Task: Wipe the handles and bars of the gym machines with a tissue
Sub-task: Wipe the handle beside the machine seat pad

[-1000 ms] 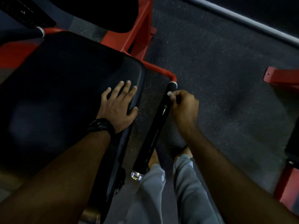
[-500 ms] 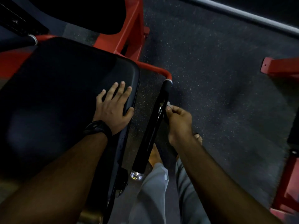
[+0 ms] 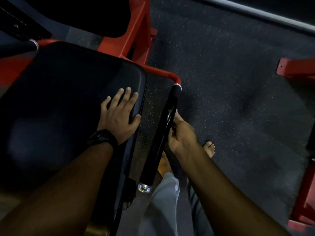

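Note:
A black handle with a silver end cap runs from a red tube down toward me, to the right of the black seat pad. My right hand grips this handle from the right side, around its upper middle, fingers curled round it. No tissue shows plainly; anything in that grip is hidden by the fingers. My left hand, with a dark watch at the wrist, rests flat on the pad's right edge with the fingers spread.
The machine's red frame stands behind the pad, under a second black pad. More red frame parts lie at the right and lower right. Dark speckled rubber floor lies between them. My bare feet stand below the handle.
My right hand has slid down the handle, from its top end near the red tube to its upper middle. My left hand has stayed flat on the pad.

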